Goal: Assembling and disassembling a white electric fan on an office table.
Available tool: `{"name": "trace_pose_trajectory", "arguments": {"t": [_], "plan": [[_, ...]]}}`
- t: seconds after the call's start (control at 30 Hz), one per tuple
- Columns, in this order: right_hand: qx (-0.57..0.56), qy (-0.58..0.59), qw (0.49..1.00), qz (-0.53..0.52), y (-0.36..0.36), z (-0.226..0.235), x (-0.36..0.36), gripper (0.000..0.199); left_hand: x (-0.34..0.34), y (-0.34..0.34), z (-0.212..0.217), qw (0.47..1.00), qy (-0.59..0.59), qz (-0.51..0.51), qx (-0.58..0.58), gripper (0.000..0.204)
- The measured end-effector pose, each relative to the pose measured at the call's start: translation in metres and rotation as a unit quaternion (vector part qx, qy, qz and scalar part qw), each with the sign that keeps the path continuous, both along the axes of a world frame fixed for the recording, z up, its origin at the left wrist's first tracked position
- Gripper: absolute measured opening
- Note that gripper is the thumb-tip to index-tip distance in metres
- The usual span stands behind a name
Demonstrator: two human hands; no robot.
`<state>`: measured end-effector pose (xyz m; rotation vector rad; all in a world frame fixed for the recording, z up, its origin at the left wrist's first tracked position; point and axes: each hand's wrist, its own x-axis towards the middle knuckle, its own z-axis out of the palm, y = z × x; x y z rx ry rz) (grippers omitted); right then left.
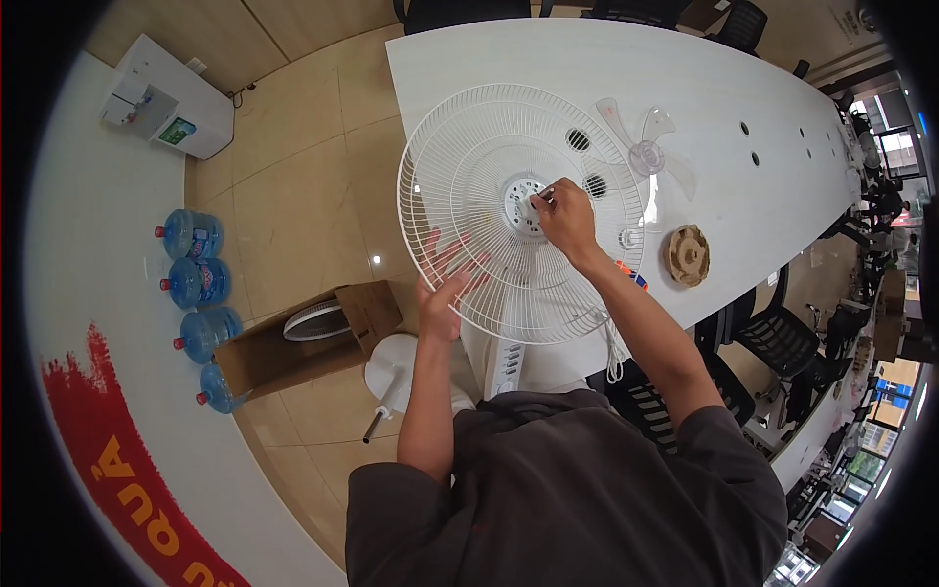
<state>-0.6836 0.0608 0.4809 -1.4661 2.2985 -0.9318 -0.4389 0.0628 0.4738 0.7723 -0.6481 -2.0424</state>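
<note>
A round white wire fan grille (469,127) stands in front of me over the near end of the white table. My left hand (445,298) holds its lower left rim, the thumb on my side and the fingers stretched out behind the wires. At the hub plate (518,205) in the middle, my right hand (567,220) pinches a small dark part that I cannot make out. Below the grille shows a white fan body (506,367) with a row of buttons. On the table past the grille lies a clear fan blade (646,157) with its vanes spread.
A brown moulded pulp piece (687,256) and an orange and blue object (631,274) lie on the table (724,78). An open cardboard box (284,338) with another grille inside and a white stand base with a pole (396,372) are at left. Several water bottles (201,284) line the wall.
</note>
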Motion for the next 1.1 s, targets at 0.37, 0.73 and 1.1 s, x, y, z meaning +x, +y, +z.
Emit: {"name": "trace_pose_trajectory", "arguments": {"t": [0.37,0.73,1.1], "plan": [[0.028,0.001,1.0,-0.003,-0.002,-0.002,-0.002,0.021,0.003,0.021,0.001,1.0,0.005,-0.005,0.003,0.087],[0.05,0.002,0.998,0.025,-0.007,0.004,-0.004,0.021,0.024,0.045,-0.049,0.985,0.113,0.094,0.096,0.054],[0.101,0.034,0.987,0.118,-0.012,0.011,-0.013,0.023,0.031,0.008,0.037,0.836,-0.371,0.289,-0.283,0.025]]}}
